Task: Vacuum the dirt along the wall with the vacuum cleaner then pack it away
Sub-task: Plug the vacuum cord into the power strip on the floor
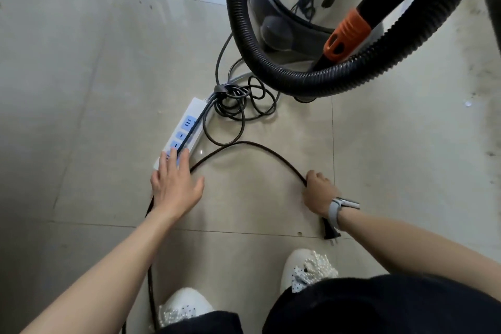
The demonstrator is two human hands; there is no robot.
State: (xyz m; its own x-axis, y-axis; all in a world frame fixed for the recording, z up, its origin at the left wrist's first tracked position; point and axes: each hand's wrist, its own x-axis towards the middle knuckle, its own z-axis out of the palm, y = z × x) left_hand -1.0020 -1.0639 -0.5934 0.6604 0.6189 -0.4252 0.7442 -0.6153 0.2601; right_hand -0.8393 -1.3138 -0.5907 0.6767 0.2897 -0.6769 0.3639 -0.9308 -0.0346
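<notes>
Cord arcs from right hand's curled fingers.

The person has bare forearms, a pale grey wristwatch on the right wrist, black trousers, and white bead-trimmed shoes.

The floor is glossy, smooth tile that mirrors a window; the power strip looks like smooth white plastic. The vacuum hose is ribbed black plastic with a matt sheen; its orange collar is ridged plastic; the cord looks rubbery and matt.
</notes>
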